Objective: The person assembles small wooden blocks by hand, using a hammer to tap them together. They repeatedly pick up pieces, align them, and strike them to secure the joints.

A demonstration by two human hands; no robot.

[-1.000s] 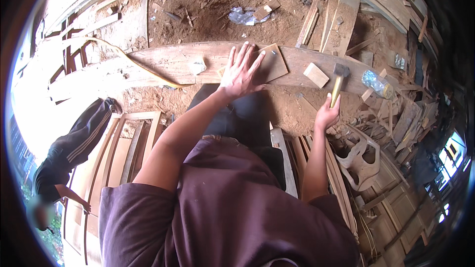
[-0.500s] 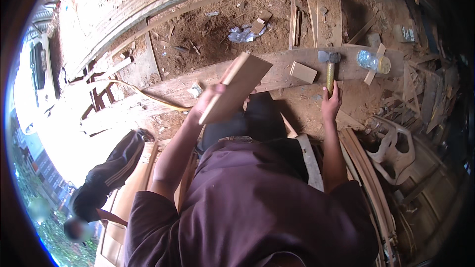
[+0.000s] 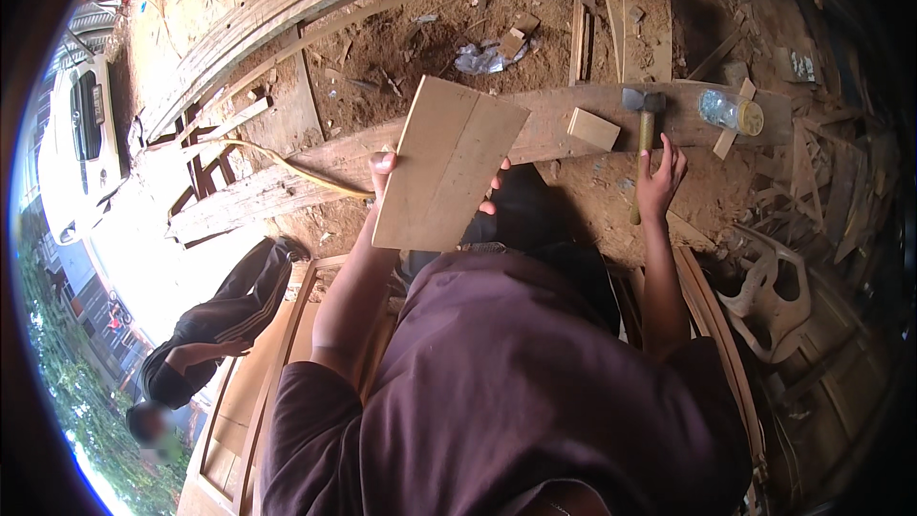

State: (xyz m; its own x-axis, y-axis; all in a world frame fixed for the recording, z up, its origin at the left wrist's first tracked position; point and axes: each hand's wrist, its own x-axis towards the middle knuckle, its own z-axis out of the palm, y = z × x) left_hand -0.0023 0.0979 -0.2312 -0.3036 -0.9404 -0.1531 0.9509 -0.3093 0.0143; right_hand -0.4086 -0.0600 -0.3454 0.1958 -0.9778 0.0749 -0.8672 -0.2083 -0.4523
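Observation:
My left hand (image 3: 383, 170) grips a flat rectangular wooden board (image 3: 449, 167) from beneath, thumb along its left edge and fingertips showing past its right edge. The board's broad face is turned up, with a seam or line running down it. Most of the left palm is hidden under it. Beside the handle of a hammer (image 3: 646, 129) is my right hand (image 3: 659, 183), its fingers stretched apart and not wrapped round the handle. The hammer's dark metal head lies on a long plank (image 3: 535, 129), its yellowish handle pointing toward me.
A small wood block (image 3: 593, 130) and a clear plastic jar (image 3: 731, 113) lie on the plank. A yellow cable (image 3: 306, 186) runs at left. Wood scraps (image 3: 831, 182) and a broken chair part (image 3: 769, 296) are at right. Another person (image 3: 224, 325) is at far left.
The board has turned from tilted on edge to showing its broad face. My right hand's fingers have come off the hammer handle and spread. The other person has shifted posture.

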